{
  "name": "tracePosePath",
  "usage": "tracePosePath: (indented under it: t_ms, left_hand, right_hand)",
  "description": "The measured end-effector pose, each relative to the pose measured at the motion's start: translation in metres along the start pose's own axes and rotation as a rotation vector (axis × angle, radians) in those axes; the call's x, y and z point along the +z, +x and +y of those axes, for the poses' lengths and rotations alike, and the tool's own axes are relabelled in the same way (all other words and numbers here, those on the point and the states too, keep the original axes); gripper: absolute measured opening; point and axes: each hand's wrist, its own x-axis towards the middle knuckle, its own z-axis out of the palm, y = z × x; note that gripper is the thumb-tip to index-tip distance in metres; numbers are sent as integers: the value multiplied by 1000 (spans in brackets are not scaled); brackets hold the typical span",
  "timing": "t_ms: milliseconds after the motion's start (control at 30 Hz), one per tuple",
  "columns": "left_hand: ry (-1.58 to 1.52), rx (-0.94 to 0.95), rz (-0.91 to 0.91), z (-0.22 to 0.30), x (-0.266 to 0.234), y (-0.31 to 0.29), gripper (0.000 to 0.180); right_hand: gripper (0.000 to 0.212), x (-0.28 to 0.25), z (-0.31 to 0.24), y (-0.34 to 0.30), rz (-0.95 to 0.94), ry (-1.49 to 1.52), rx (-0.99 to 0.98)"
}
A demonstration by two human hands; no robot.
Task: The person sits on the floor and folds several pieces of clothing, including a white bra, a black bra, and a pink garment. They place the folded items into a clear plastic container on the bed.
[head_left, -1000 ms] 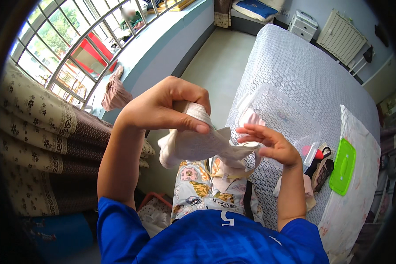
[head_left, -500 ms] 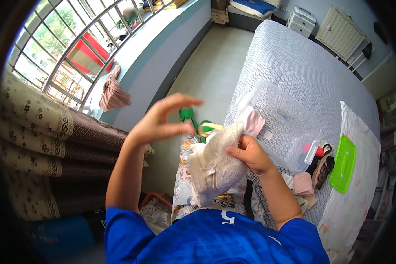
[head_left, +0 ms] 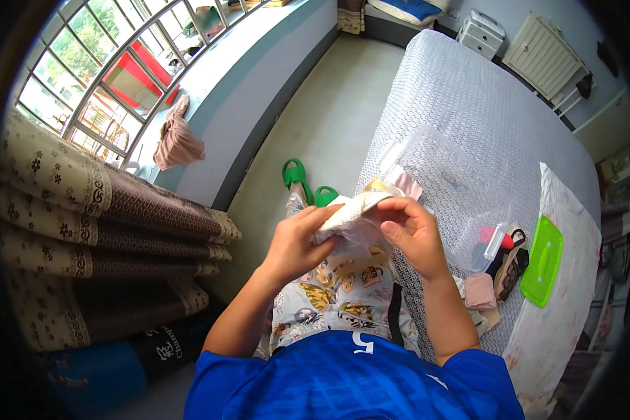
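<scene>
A white lace bra (head_left: 358, 214), folded over on itself, is held up in front of my lap by both hands. My left hand (head_left: 299, 241) pinches its left end, fingers on top and thumb beneath. At the other end my right hand (head_left: 414, 231) has its fingers curled over the edge, thumb bent inward. Just past the bra, pink cloth (head_left: 404, 182) lies at the near edge of a clear plastic box (head_left: 455, 164) on the bed. The underside of the bra is partly hidden by my fingers.
Right of the box lie a folded pink cloth (head_left: 480, 291), a black-and-beige garment (head_left: 512, 260) and a green lid (head_left: 543, 262) on a pale pillow (head_left: 567, 308). Patterned curtains (head_left: 112, 231) hang at the left. Green slippers (head_left: 295, 173) are on my feet.
My left hand, raised and spread before, has come down and taken hold of the bra's left end. The bra has turned from hanging upright to lying more level, folded between both hands.
</scene>
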Motion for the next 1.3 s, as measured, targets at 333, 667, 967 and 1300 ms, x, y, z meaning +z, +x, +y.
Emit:
tracePosePath:
  t_ms: [333, 667, 967, 1300]
  left_hand:
    - [-289, -196, -125, 17, -19, 15, 18]
    - [-703, 38, -149, -9, -41, 0, 38]
    - [-303, 241, -156, 17, -27, 10, 59]
    - [-67, 212, -209, 32, -15, 20, 46]
  right_hand:
    - [64, 18, 2, 0, -237, -414, -58]
    - [38, -9, 14, -4, -19, 58, -210]
    - [32, -7, 11, -1, 2, 19, -316]
    - [37, -14, 28, 2, -140, 259, -233]
